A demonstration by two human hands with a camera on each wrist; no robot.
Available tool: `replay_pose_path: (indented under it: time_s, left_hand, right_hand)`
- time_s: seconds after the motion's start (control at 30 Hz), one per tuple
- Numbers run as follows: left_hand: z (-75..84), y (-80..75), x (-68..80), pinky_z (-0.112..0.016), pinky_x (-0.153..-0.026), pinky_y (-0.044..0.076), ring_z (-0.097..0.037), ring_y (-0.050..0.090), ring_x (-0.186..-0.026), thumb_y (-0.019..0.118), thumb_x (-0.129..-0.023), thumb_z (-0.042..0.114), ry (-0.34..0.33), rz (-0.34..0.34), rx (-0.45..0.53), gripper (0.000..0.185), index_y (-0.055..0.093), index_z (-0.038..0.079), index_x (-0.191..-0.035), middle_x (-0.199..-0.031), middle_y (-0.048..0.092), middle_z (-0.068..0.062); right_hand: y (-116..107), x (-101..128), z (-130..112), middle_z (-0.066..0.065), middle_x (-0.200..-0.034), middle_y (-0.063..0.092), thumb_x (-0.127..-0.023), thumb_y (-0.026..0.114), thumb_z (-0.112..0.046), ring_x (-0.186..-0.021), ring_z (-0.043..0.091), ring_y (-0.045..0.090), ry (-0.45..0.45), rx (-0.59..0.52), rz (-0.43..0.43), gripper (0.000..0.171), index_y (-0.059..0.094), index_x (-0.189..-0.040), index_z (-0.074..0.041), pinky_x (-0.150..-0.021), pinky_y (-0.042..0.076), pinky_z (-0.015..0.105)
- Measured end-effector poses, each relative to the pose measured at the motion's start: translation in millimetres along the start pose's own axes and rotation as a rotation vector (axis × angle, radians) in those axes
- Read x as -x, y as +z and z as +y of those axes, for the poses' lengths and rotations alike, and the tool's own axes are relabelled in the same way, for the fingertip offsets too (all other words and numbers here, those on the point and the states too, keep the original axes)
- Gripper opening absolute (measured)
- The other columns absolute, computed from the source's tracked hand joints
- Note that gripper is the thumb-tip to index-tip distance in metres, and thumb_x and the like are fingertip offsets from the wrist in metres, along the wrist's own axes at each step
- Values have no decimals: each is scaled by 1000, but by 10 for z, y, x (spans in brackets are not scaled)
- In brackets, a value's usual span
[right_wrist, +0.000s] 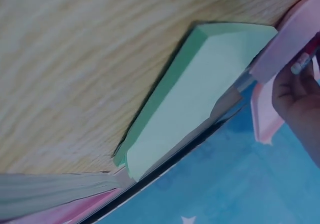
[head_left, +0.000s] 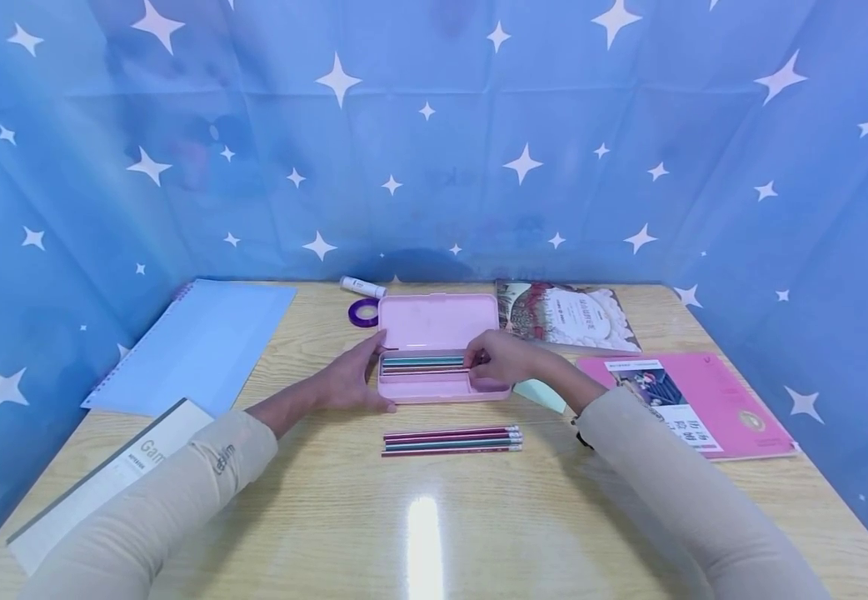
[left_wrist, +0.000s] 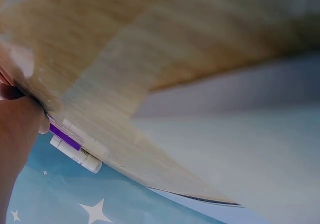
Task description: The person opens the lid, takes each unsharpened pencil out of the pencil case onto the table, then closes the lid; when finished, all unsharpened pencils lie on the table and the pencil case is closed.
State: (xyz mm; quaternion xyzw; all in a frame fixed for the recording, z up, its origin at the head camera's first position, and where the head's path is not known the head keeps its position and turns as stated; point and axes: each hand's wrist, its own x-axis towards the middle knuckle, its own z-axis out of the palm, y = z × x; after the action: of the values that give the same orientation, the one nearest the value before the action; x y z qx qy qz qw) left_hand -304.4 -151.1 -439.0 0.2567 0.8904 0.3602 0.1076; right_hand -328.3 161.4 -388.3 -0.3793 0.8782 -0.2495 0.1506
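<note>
A pink pencil case [head_left: 437, 322] lies with its lid raised at the back, several pencils [head_left: 422, 362] along the rear of its tray. My left hand [head_left: 347, 379] holds the case's left end, thumb at the front corner and fingers toward the hinge. Over the tray's right part, my right hand [head_left: 505, 358] pinches a pencil; its eraser end [right_wrist: 301, 63] shows between the fingers in the right wrist view. Several more pencils [head_left: 449, 442] lie side by side on the table before the case, eraser ends to the right. At the left wrist view's edge, only part of the left hand [left_wrist: 20, 129] shows.
Behind the case are a purple tape roll [head_left: 362, 312] and a white tube [head_left: 362, 287]. A pale green pad [head_left: 542, 395], a patterned booklet [head_left: 576, 317] and a pink folder [head_left: 741, 400] lie right. A blue spiral notebook [head_left: 202, 342] and white notebook [head_left: 115, 479] lie left.
</note>
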Motion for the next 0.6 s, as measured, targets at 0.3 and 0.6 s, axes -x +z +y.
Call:
replay_pose_path:
  time_s: [0.3, 0.6]
  left_hand:
    - [-11, 7, -11, -38, -118, 27, -24, 40, -138, 93, -64, 41, 4, 7, 27, 137, 1, 8, -159, -143, 44, -7]
    - [-24, 13, -9, -40, -118, 26, -24, 41, -137, 93, -64, 44, 17, 4, 23, 136, 2, 9, -160, -141, 46, -6]
  right_hand:
    - [10, 183, -147, 0, -87, 71, -91, 70, -7, -80, 13, 65, -24, -72, 80, 6, 74, -96, -6, -72, 55, 30]
    - [120, 418, -241, 1, -89, 69, -91, 71, -5, -80, 15, 67, -63, -197, 87, 5, 74, -95, -5, -71, 57, 32]
